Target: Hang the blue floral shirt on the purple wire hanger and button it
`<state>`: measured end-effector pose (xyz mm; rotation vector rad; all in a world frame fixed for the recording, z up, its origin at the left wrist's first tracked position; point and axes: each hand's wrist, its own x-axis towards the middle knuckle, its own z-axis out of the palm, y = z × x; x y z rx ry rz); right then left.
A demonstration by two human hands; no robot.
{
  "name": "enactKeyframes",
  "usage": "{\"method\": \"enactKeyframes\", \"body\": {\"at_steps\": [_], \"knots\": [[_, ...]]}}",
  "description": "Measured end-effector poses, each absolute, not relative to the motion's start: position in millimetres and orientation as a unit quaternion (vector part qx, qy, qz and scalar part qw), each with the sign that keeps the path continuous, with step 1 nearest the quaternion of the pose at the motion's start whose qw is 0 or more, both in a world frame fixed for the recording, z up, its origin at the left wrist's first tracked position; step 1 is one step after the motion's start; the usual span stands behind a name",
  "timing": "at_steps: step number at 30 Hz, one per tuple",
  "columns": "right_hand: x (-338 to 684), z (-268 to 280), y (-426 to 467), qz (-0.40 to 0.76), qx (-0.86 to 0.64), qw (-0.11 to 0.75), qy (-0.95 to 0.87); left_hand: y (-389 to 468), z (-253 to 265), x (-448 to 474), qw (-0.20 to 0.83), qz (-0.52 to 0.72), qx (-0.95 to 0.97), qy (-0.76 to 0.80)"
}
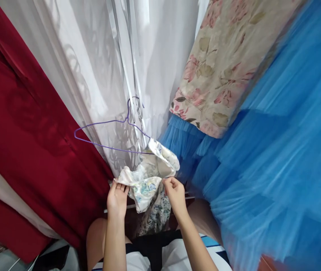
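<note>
A purple wire hanger (104, 148) hangs by its hook in front of white fabric. One side of a white floral-print garment (146, 190) is draped over the hanger's right arm, while the left arm of the hanger is bare. My left hand (117, 197) grips the garment's left edge between thumb and fingers. Its right part is pinched by my right hand (175, 192), fingers curled in. Between my hands the cloth sags in folds, and its darker lower part hangs down toward my lap.
Red fabric (36, 113) hangs at the left, white curtain-like fabric (93, 56) with ribbons (134, 67) in the middle. A beige floral cloth (219, 75) and layered blue tulle (276, 158) hang at the right, close to my right arm. My knees are below.
</note>
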<state>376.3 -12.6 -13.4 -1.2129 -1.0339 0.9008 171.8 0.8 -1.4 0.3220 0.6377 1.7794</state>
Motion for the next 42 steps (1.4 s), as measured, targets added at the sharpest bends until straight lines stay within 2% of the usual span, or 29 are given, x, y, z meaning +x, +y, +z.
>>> {"method": "enactKeyframes", "body": {"at_steps": [4,8,11,13,17,19,21,24,27,30,34,38,42], "knots": [[395.6,-17.3,-13.9,0.352,-0.535,0.543,-0.544,-27.6,10.2,213.4,0.524,0.768,0.267,0.253],[382.5,8.5,-32.1,0.489,-0.356,0.463,-0.648,-41.7,31.9,241.7,0.417,0.690,0.479,0.348],[371.0,18.7,-43.2,0.569,-0.293,0.437,-0.632,-44.2,39.2,243.2,0.330,0.618,0.595,0.396],[370.0,16.8,-46.8,0.601,-0.298,0.430,-0.604,-44.5,33.7,237.0,0.356,0.587,0.609,0.398],[389.0,10.6,-50.5,0.659,-0.328,0.421,-0.531,-49.0,-2.6,224.5,0.548,0.484,0.556,0.394],[409.5,15.4,-49.0,0.644,-0.365,0.450,-0.499,-54.3,-22.2,222.3,0.603,0.422,0.553,0.391],[436.5,27.2,-40.2,0.598,-0.397,0.497,-0.487,-60.3,-33.2,221.3,0.605,0.366,0.596,0.380],[482.3,53.4,-5.2,0.491,-0.411,0.581,-0.503,-65.3,-27.3,216.6,0.503,0.329,0.668,0.439],[516.0,84.0,51.9,0.323,-0.442,0.672,-0.499,-61.4,1.8,207.4,0.370,0.328,0.709,0.504],[518.9,115.6,110.1,0.252,-0.448,0.649,-0.561,-50.8,43.3,199.2,0.291,0.375,0.735,0.485],[484.5,147.4,154.5,0.335,-0.379,0.541,-0.672,-37.2,89.9,183.7,0.200,0.449,0.735,0.466],[456.2,156.3,154.2,0.469,-0.353,0.411,-0.698,-26.2,99.8,140.2,0.127,0.451,0.731,0.496],[452.5,158.0,135.5,0.536,-0.339,0.391,-0.667,0.3,79.2,71.7,0.051,0.359,0.755,0.546]]}}
